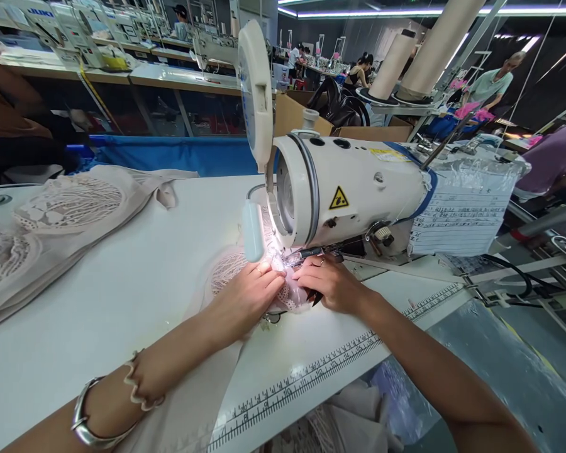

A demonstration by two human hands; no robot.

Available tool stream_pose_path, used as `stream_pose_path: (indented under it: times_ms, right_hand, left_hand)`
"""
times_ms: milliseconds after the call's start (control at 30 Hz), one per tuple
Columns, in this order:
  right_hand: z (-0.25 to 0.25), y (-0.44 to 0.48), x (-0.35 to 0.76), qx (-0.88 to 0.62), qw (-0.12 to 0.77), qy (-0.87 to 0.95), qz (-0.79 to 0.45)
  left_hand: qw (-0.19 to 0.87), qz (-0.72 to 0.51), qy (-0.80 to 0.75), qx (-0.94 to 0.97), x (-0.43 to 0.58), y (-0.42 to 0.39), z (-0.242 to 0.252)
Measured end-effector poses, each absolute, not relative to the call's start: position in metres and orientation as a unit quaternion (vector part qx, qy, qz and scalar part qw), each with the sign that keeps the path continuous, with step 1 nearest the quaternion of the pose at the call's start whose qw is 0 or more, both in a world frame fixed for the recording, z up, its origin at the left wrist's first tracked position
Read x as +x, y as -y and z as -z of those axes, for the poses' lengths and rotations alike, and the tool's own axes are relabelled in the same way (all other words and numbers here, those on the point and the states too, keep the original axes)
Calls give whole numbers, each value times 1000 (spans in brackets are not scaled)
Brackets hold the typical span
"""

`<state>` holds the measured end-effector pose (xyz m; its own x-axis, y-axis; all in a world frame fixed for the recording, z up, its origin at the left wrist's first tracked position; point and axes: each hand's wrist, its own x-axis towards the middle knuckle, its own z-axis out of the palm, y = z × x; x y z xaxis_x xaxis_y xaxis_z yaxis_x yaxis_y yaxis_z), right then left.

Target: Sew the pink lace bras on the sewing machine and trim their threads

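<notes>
Pale pink lace fabric [227,269] lies under the lit needle area of a white sewing machine [358,182]. My left hand [257,286] presses on the lace just left of the needle, fingers closed together at its edge. Close on the right, my right hand [330,283] has its fingers closed on the same lace. A dark pointed tool [315,297] sticks out below the right fingers; its kind is mostly hidden. The needle and presser foot are hard to make out in the glare. Sheer cloth [183,402] trails from the lace beneath my left forearm.
More lace-panelled cloth [75,201] lies at the table's left. A printed ruler [311,371] runs along the front edge, with cloth [353,409] below it. A handwritten sheet [460,207] hangs behind the machine, near thread cones [391,66]. Other people work in the background.
</notes>
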<state>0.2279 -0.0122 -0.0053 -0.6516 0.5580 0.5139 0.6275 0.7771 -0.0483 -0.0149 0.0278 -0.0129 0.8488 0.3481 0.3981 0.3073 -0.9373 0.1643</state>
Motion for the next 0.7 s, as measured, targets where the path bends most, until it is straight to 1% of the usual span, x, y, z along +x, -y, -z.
stream_pose_path:
  times_ms: [133, 300, 367, 500, 700]
  right_hand:
    - [6, 12, 229, -336, 255, 904, 67]
    - [8, 11, 230, -329, 257, 907, 51]
    - [8, 11, 230, -331, 260, 906, 49]
    - [7, 12, 230, -327, 269, 904, 46]
    - [2, 13, 230, -321, 268, 908, 22]
  left_hand:
    - [24, -208, -194, 959, -13, -27, 10]
    - [-42, -193, -212, 957, -10, -20, 10]
    - [-22, -198, -178, 964, -9, -18, 13]
    - [56, -210, -123, 968, -8, -18, 19]
    - [14, -187, -146, 971, -10, -17, 16]
